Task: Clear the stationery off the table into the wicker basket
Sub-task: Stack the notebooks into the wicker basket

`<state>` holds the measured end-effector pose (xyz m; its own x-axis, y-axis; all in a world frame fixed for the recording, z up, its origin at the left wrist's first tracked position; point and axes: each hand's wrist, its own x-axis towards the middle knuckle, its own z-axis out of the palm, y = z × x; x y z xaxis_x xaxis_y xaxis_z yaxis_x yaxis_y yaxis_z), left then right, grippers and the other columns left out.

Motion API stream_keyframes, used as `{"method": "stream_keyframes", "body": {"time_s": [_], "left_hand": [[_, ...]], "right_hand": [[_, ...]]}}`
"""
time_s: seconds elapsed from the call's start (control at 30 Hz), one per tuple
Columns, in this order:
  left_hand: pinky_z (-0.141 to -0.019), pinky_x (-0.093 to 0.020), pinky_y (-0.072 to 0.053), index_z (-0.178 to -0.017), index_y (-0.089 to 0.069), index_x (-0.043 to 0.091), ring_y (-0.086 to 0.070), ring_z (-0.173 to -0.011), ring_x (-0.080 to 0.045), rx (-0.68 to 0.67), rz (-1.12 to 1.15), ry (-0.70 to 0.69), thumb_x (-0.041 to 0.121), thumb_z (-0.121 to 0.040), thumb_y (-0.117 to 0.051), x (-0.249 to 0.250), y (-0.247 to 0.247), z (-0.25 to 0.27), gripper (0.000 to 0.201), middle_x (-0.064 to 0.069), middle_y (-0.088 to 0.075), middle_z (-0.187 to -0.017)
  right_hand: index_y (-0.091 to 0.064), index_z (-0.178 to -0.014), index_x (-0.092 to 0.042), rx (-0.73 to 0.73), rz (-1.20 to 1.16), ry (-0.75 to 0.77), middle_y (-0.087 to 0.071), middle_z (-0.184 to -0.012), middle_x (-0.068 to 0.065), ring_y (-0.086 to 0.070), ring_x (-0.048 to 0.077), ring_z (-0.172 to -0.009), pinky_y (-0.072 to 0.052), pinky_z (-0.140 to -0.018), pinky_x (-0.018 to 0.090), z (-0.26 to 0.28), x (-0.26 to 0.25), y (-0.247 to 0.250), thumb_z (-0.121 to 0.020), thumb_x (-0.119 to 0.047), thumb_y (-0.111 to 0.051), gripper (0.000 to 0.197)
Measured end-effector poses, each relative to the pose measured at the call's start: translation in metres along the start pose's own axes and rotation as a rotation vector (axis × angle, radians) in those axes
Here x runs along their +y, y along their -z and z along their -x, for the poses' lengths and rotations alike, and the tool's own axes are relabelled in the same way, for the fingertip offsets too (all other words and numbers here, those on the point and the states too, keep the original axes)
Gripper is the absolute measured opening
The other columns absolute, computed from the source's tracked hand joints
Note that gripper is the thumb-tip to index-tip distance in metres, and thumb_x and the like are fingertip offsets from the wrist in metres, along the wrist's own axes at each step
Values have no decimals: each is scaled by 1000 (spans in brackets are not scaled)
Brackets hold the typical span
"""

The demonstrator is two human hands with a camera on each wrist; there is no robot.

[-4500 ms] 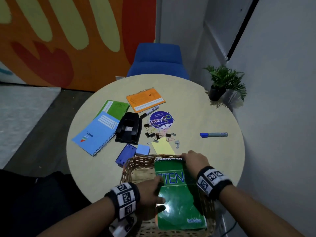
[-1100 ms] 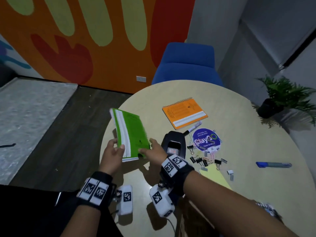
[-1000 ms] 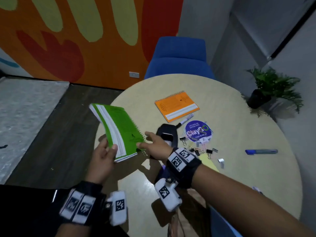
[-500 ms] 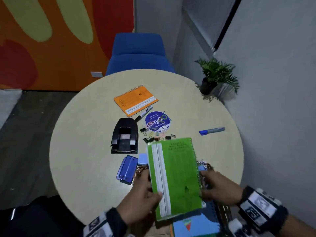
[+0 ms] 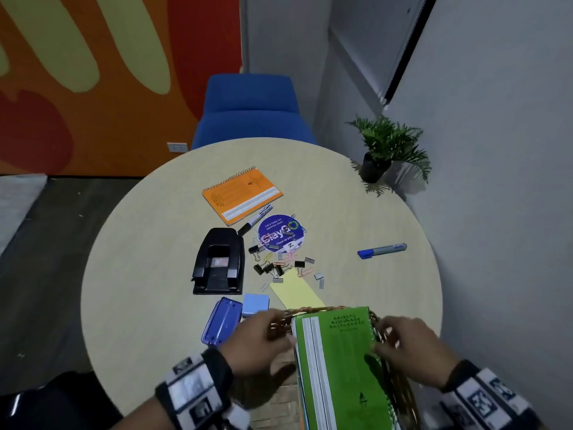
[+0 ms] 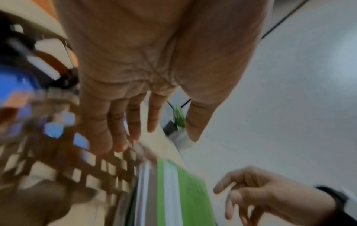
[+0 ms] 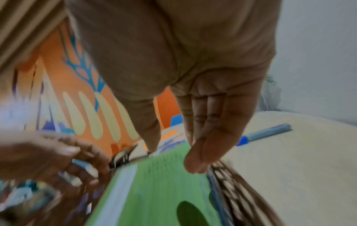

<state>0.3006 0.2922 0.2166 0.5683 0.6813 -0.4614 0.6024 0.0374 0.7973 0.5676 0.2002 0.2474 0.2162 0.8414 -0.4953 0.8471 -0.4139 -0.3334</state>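
Observation:
A green spiral notebook point(image 5: 338, 361) lies in the wicker basket point(image 5: 400, 395) at the table's near edge, on top of other notebooks. My left hand point(image 5: 263, 339) is at its left edge by the basket rim, and the left wrist view shows the fingers point(image 6: 133, 130) straight and holding nothing. My right hand point(image 5: 393, 336) is at the spiral side, fingers point(image 7: 195, 152) extended, their tips just above the green cover point(image 7: 154, 191). On the table lie an orange notebook point(image 5: 242, 195), a black hole punch point(image 5: 219, 265), a blue marker point(image 5: 382, 250) and a black marker point(image 5: 255, 219).
Binder clips and paper clips point(image 5: 273, 268) are scattered mid-table beside a round purple sticker point(image 5: 281, 233). A yellow pad point(image 5: 296, 293), a light blue pad point(image 5: 255, 304) and a blue case point(image 5: 221, 321) lie just beyond the basket. A blue chair point(image 5: 251, 110) and a potted plant point(image 5: 387, 147) stand behind.
The green notebook was carried from the table's left side over to the basket and lowered into it. Both hands have let go of it and opened.

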Motion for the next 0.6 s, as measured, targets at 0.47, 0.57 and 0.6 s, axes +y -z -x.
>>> {"method": "stream_keyframes", "body": {"time_s": [0.47, 0.57, 0.6], "left_hand": [[-96, -35, -43, -117, -61, 8, -56, -115, -29, 609, -124, 256, 35, -87, -63, -21, 278, -189, 40, -12, -63, -123], [-92, -32, -44, -118, -60, 5, -58, -113, -30, 592, -146, 364, 34, -88, -63, -42, 297, -229, 42, -14, -63, -123], [-91, -32, -44, -118, -60, 4, -58, -112, -30, 573, -160, 391, 34, -88, -62, -50, 299, -242, 42, -15, -63, -123]], "right_hand": [[-60, -105, -8, -105, -1099, -95, -59, -111, 17, -57, 23, -88, -50, -66, 27, -266, -163, 58, -90, -13, -62, 16], [-58, -115, -2, -83, -1216, -184, -59, -113, 26, -61, 27, -91, -52, -76, 33, -323, -169, 45, -91, -4, -56, 24], [-58, -113, 3, -87, -1274, -237, -61, -105, 25, -62, 30, -88, -53, -77, 35, -338, -168, 40, -90, -2, -57, 24]]}}
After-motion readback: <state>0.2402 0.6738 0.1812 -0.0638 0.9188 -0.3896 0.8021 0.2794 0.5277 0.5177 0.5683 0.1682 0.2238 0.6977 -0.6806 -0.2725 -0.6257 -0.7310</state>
